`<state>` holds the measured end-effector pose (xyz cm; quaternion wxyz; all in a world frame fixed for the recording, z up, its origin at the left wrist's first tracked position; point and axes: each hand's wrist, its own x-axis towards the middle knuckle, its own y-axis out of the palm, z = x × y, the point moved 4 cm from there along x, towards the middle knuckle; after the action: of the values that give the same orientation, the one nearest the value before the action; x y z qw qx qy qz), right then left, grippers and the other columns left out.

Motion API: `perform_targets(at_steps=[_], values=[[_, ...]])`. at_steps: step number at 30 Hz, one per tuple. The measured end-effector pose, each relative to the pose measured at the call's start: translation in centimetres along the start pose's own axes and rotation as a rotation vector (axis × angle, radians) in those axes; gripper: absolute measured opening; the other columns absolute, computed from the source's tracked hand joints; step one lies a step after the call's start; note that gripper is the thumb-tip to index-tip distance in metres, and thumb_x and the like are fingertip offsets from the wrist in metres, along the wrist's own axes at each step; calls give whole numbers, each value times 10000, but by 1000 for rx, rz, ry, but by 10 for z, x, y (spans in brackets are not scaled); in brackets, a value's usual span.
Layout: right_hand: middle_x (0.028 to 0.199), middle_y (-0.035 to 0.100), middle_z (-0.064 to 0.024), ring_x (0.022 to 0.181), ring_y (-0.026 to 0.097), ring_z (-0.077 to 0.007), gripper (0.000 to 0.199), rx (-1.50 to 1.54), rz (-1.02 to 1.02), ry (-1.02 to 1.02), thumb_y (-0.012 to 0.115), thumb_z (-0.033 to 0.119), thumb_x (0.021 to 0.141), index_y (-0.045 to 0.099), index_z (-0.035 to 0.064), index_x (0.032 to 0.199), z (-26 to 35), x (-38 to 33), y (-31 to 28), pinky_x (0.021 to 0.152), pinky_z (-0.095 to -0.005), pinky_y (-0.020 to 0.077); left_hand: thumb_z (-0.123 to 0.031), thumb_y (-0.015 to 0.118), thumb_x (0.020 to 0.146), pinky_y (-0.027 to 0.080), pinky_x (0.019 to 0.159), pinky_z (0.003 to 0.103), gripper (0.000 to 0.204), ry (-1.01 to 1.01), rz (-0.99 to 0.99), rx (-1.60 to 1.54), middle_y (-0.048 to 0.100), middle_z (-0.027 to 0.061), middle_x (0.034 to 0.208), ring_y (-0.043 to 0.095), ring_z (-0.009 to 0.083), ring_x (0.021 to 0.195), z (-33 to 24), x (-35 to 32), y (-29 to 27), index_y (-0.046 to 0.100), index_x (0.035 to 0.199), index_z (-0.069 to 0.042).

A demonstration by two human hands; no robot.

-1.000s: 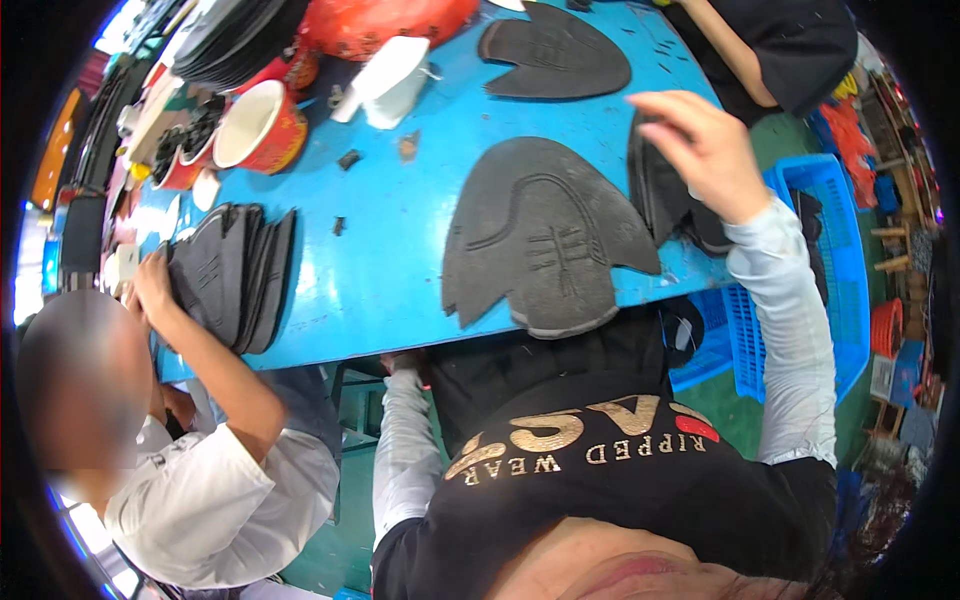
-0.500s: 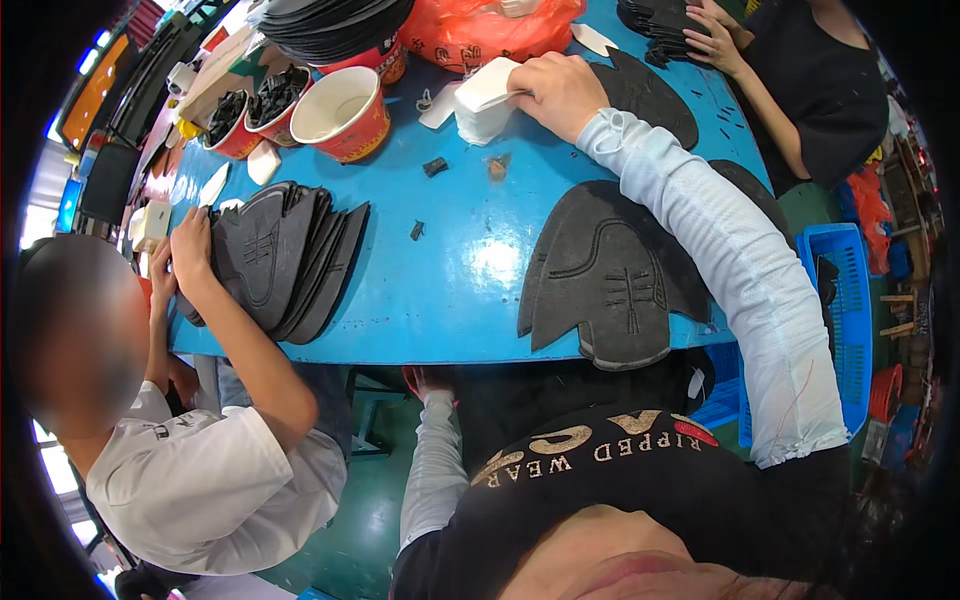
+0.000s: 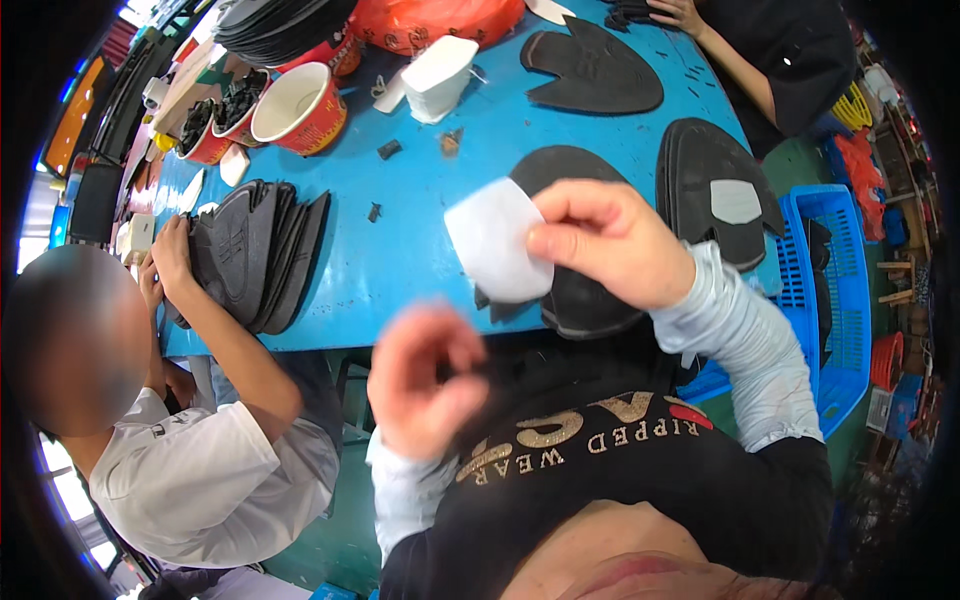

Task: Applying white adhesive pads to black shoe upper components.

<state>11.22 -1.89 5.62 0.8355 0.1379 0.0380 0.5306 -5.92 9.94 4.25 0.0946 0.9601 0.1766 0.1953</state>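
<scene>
My right hand [image 3: 615,240] pinches a white rounded patch [image 3: 495,240] between thumb and fingers, above the blue table's near edge. Below and partly behind it lie black molded shoe-upper pieces [image 3: 570,165], largely covered by the patch and hand. My left hand [image 3: 425,385] is raised to the left of the patch, apart from it. It is blurred by motion, with thumb and fingers apart and nothing seen between them. A stack of white patches [image 3: 440,80] stands farther back on the table. To the right, another white patch [image 3: 735,200] lies on a black stack [image 3: 700,160].
A person at left handles black pieces [image 3: 250,255]; another works at the far right. Red tubs [image 3: 300,110], a red plastic bag [image 3: 440,25] and black scraps [image 3: 388,150] sit on the blue table [image 3: 400,260]. A blue crate [image 3: 840,310] stands beside it.
My right hand has come back from the white stack toward me, with a patch in its fingers. My left hand has risen from below the table edge. The view has shifted slightly.
</scene>
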Motion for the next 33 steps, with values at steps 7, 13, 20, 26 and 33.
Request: perform_targets(at_steps=[7, 13, 20, 26, 33], values=[[890, 650, -20, 816, 584, -52, 156, 66, -298, -108, 638, 77, 907, 643, -20, 1029, 3, -55, -13, 715, -204, 474, -20, 678, 867, 507, 769, 250, 281, -297, -21, -127, 650, 64, 999, 614, 111, 881, 41, 29, 44, 558, 1119, 12], [814, 638, 4, 724, 551, -33, 115, -94, -233, 80, 669, 99, 882, 652, -11, 911, 1, -68, -38, 626, -193, 449, -20, 680, 864, 496, 744, 239, 232, -371, 24, 103, 650, 55, 960, 606, 102, 837, 42, 21, 53, 581, 1072, 1], [772, 613, 20, 697, 529, -15, 124, -163, -474, -26, 715, 86, 851, 607, 25, 853, -14, -80, -22, 597, -185, 428, -28, 832, 627, 495, 748, 361, 535, 389, 45, 847, 616, 153, 1000, 604, 297, 864, 29, 20, 69, 592, 1104, 4], [897, 650, -26, 806, 583, -56, 85, 91, -311, -32, 650, 78, 904, 637, -5, 919, -29, -73, -4, 710, -209, 482, 18, 799, 632, 507, 782, 358, 459, 163, 42, 514, 645, 171, 997, 635, 300, 893, 47, 18, 65, 633, 1059, 23], [917, 632, -30, 819, 569, -68, 142, 135, -278, 24, 590, 112, 948, 616, -15, 1005, -43, -68, -1, 744, -218, 479, -3, 630, 884, 492, 741, 264, 135, -21, -76, 301, 654, 112, 967, 608, 145, 834, 57, 11, 51, 643, 1012, 38]])
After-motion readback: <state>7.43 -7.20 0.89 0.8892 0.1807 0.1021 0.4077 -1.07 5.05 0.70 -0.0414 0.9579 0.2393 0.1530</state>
